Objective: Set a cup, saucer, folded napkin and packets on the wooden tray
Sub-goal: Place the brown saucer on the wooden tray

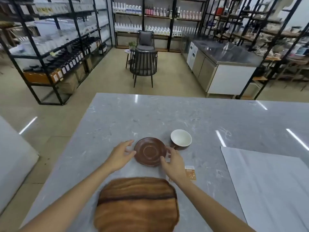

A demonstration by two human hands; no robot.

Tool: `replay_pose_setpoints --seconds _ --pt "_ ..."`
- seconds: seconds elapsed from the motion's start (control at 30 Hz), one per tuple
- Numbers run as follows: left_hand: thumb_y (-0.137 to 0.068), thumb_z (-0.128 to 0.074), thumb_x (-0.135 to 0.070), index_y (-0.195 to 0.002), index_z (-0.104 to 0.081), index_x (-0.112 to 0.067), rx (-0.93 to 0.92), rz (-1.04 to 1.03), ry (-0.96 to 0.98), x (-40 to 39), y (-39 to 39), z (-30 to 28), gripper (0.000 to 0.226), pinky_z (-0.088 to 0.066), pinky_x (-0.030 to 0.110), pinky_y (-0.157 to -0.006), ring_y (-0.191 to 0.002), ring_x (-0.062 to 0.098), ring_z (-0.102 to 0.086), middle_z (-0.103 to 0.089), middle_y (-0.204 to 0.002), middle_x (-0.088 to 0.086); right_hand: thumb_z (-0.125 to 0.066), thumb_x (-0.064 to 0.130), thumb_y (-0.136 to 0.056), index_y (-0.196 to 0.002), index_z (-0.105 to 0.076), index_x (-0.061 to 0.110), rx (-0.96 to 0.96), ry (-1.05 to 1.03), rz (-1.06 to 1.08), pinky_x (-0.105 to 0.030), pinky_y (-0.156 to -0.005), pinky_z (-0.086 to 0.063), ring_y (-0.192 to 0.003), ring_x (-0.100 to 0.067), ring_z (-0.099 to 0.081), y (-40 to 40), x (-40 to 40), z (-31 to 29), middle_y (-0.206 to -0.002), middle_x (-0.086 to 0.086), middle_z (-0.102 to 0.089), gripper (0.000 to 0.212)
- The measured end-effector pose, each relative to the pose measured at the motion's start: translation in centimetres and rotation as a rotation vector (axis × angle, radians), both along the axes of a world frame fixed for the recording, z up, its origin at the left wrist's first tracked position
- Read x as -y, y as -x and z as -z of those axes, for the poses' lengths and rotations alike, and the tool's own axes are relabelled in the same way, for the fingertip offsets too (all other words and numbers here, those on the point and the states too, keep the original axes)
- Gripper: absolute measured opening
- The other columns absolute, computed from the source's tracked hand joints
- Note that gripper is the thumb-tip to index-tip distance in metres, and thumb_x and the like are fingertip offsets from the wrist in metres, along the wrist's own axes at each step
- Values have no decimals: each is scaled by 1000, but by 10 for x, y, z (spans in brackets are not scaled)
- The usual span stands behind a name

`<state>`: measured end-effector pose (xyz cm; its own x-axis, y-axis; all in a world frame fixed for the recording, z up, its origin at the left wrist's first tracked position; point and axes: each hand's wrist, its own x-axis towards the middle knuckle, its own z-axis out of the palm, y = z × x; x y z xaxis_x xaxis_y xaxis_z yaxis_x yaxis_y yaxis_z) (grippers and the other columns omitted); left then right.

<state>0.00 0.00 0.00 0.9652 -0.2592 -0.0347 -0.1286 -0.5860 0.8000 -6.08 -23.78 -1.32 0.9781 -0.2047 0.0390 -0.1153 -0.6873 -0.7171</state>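
A brown saucer (150, 151) lies flat on the grey marble table (167, 114), with nothing on it. My left hand (121, 154) is at its left rim and my right hand (173, 162) at its right rim, fingers spread and touching or nearly touching the edge. A cup (181, 137), white inside and brown outside, stands just right of the saucer. The wooden tray (136, 205) lies bare near the table's front edge. An orange and white packet (190, 173) lies right of the tray, partly hidden by my right wrist. A large pale grey napkin (270, 186) lies spread flat at the right.
The table's left edge runs diagonally beside my left arm, with floor beyond it. Past the far edge stand two dark chairs (145, 67), a steel counter (222, 64) and black shelving full of bottles.
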Motion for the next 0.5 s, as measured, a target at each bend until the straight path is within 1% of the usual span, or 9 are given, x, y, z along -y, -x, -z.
replay_pose_setpoints --seconds 0.1,0.2,0.23,0.33,0.37,0.4,0.43,0.47,0.5 --pt "-95 -69 -25 -151 -43 -18 -81 -4 6 3 -12 9 63 -46 28 -99 -112 17 -65 -53 -147 4 -65 28 -94 -142 -53 13 -59 -52 85 -45 -99 -52 -118 -26 -63 -6 -4 5 -134 -10 -59 52" --pt "-92 -72 -22 -151 -42 -13 -103 24 -17 8 -23 21 67 -50 32 -101 -107 19 -69 -54 -147 6 -66 22 -92 -140 -56 17 -90 -105 126 -41 -95 -54 -107 -26 -68 -10 -8 8 -126 -11 -63 49" --pt "-92 -72 -21 -151 -42 -12 -101 34 -18 9 -27 24 67 -51 33 -99 -103 20 -70 -56 -146 7 -66 20 -92 -139 -58 18 -86 -104 126 -40 -94 -54 -105 -26 -69 -12 -9 10 -122 -12 -65 48" --pt "-90 -74 -16 -149 -44 -11 -95 27 8 11 -33 31 66 -49 28 -91 -93 18 -69 -58 -142 8 -66 12 -90 -136 -61 15 -82 -98 136 -37 -95 -52 -111 -30 -65 -16 -11 14 -119 -15 -68 47" --pt "-90 -74 -15 -149 -44 -10 -107 18 20 12 -35 33 67 -49 28 -91 -92 17 -68 -60 -139 9 -66 10 -89 -135 -62 15 -85 -102 143 -36 -94 -50 -111 -30 -65 -18 -12 16 -117 -16 -69 46" --pt "-89 -75 -15 -149 -44 -9 -118 11 25 12 -37 37 68 -50 29 -91 -92 17 -67 -63 -131 11 -65 9 -89 -134 -63 15 -92 -106 151 -36 -93 -50 -110 -31 -65 -18 -14 17 -115 -16 -70 46" --pt "-89 -75 -16 -150 -43 -10 -129 11 18 12 -38 38 69 -50 32 -90 -90 16 -65 -65 -118 10 -65 9 -88 -133 -64 16 -94 -108 154 -37 -92 -51 -107 -32 -66 -20 -15 18 -113 -16 -70 45" --pt "-89 -75 -17 -150 -43 -11 -126 21 4 12 -39 40 69 -51 33 -89 -88 15 -64 -62 -108 7 -64 9 -88 -132 -64 17 -92 -104 152 -38 -92 -52 -105 -32 -66 -21 -16 20 -112 -16 -70 45" --pt "-89 -75 -18 -150 -45 -12 -104 37 -17 13 -39 40 68 -52 34 -89 -87 14 -64 -60 -107 2 -63 8 -87 -131 -65 17 -88 -94 149 -40 -92 -53 -102 -32 -67 -21 -16 21 -111 -16 -70 44"
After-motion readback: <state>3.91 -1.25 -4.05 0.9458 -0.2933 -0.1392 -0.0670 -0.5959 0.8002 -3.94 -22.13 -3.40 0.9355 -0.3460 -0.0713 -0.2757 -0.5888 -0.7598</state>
